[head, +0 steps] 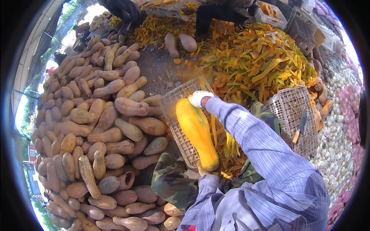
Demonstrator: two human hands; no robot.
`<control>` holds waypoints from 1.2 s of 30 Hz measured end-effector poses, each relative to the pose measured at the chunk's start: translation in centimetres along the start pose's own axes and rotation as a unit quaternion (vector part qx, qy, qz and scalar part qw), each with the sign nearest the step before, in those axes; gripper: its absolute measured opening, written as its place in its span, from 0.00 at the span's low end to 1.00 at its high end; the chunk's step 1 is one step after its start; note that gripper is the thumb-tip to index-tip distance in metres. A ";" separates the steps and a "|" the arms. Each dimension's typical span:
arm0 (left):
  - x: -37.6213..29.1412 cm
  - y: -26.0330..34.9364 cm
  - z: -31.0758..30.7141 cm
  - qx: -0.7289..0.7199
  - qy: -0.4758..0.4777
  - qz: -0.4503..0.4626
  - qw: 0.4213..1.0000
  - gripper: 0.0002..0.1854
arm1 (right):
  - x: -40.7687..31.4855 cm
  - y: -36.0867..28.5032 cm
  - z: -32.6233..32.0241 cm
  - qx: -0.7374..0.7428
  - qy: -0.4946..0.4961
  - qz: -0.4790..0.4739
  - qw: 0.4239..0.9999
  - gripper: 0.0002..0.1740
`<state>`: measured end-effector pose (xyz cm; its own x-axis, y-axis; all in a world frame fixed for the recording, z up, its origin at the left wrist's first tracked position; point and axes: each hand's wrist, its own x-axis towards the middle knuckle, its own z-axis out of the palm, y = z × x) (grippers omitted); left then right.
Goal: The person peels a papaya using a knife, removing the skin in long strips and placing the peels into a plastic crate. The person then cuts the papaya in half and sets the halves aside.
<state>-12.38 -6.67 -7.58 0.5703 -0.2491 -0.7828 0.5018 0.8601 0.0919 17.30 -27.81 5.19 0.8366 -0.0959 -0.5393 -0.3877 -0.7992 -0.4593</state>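
A mostly peeled, orange-yellow squash (pixel 196 131) lies lengthwise over an upturned plastic crate (pixel 185 144) between my knees. At its near end my left hand (pixel 201 171) holds it from below, largely hidden by the squash and the cuff. My right hand (pixel 200 99), in a white work glove, is at the far end, against the squash's upper surface. The palm and fingertips are turned away, so I cannot tell whether a tool is in it. Some peel strips (pixel 214 130) hang at the squash's right side and over the crate.
Unpeeled squashes (pixel 112 135) are heaped on the left. A large pile of peel (pixel 260 63) lies ahead to the right. A knife (pixel 300 125) rests on another upturned crate (pixel 289 101). Onions (pixel 332 115) cover the far right. Another person's leg (pixel 219 18) is ahead.
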 end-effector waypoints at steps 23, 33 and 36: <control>-1.1 0.6 1.9 -0.016 0.054 -0.044 0.997 0.30 | 2.3 5.3 4.9 0.094 0.022 -0.024 0.995 0.39; 1.0 1.5 -0.7 -0.024 0.022 -0.026 0.999 0.29 | -2.8 -0.3 5.0 -0.008 -0.038 -0.043 0.998 0.36; 1.4 1.0 -0.3 -0.031 0.007 -0.030 0.999 0.29 | -10.9 4.6 9.8 0.026 0.006 -0.010 1.000 0.35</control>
<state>-11.28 -6.06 -8.78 0.5307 -0.2956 -0.7944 0.4939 0.8695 0.0065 2.65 -24.59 2.03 0.8493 -0.0872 -0.5207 -0.3894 -0.7696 -0.5061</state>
